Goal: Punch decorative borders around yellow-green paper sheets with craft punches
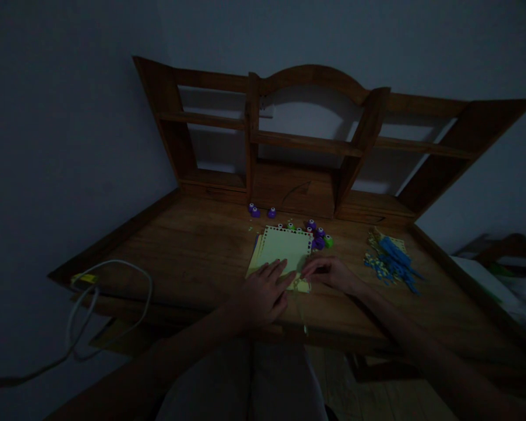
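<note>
A pale green sheet of paper (284,248) with a row of punched holes along its edges lies on a small stack of coloured paper near the desk's front. My left hand (265,292) rests flat on its lower left part, fingers spread. At the lower right edge my right hand (326,273) has its thumb and fingers pinched together on a narrow pale paper strip (298,304). The strip hangs down over the desk's front edge; its end between the fingertips is hard to see in the dim light.
Small purple craft punches (319,241) and a green one (328,240) sit behind the paper, with more purple ones (272,213) farther left. Blue strips (394,257) and paper scraps are heaped on the right. A wooden shelf (304,139) backs the desk; a white cable (149,286) loops at left.
</note>
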`<state>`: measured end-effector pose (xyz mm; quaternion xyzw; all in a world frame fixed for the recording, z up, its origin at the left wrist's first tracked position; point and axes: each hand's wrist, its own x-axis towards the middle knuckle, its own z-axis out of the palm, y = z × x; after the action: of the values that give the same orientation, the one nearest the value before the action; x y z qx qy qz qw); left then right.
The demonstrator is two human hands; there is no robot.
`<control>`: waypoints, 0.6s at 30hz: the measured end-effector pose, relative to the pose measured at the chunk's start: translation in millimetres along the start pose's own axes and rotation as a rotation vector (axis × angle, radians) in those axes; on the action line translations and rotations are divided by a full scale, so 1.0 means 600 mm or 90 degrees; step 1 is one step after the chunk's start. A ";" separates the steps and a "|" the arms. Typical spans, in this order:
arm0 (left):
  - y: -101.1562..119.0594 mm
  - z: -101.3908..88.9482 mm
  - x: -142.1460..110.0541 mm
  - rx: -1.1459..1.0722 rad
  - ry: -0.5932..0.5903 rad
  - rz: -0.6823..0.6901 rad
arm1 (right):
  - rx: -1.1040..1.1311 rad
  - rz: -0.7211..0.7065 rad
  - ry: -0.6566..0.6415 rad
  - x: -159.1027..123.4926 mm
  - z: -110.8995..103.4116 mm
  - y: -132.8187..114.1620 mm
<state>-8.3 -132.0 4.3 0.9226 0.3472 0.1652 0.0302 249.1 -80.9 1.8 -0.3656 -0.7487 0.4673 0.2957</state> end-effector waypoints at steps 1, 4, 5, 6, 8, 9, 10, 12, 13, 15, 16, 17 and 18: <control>-0.001 0.001 0.000 0.000 -0.001 0.003 | 0.002 0.007 -0.011 -0.002 -0.002 -0.001; -0.001 0.002 -0.001 0.005 -0.004 0.009 | 0.014 0.023 -0.033 -0.004 -0.006 -0.002; -0.001 0.002 -0.001 0.008 -0.005 0.009 | 0.024 0.025 -0.036 -0.003 -0.006 -0.003; -0.001 0.002 -0.001 0.011 -0.005 0.009 | 0.035 0.027 -0.035 -0.003 -0.007 -0.003; -0.001 0.002 -0.001 0.015 -0.003 0.007 | 0.054 0.039 -0.032 -0.004 -0.010 -0.004; -0.001 0.002 -0.001 0.017 -0.001 0.008 | 0.059 0.048 -0.027 -0.006 -0.014 -0.003; -0.001 0.001 -0.001 0.019 0.000 0.009 | 0.060 0.060 -0.018 -0.011 -0.018 -0.002; 0.000 0.001 -0.001 0.025 0.002 0.008 | 0.052 0.082 0.019 -0.027 -0.031 0.003; 0.001 0.000 -0.001 0.028 0.003 0.005 | 0.050 0.094 0.051 -0.038 -0.039 0.005; 0.002 -0.001 -0.001 0.037 0.004 0.002 | 0.048 0.120 0.137 -0.066 -0.056 0.011; 0.003 -0.001 -0.001 0.041 0.007 0.001 | 0.057 0.131 0.195 -0.081 -0.064 0.012; 0.004 -0.001 -0.001 0.045 0.011 -0.001 | 0.062 0.144 0.233 -0.096 -0.074 0.013; 0.005 -0.002 0.000 0.048 0.016 -0.003 | 0.063 0.158 0.258 -0.110 -0.083 0.013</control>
<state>-6.8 -134.3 5.7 0.9203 0.3554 0.1633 -0.0086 327.0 -108.8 7.6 -0.5263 -0.5994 0.4532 0.3979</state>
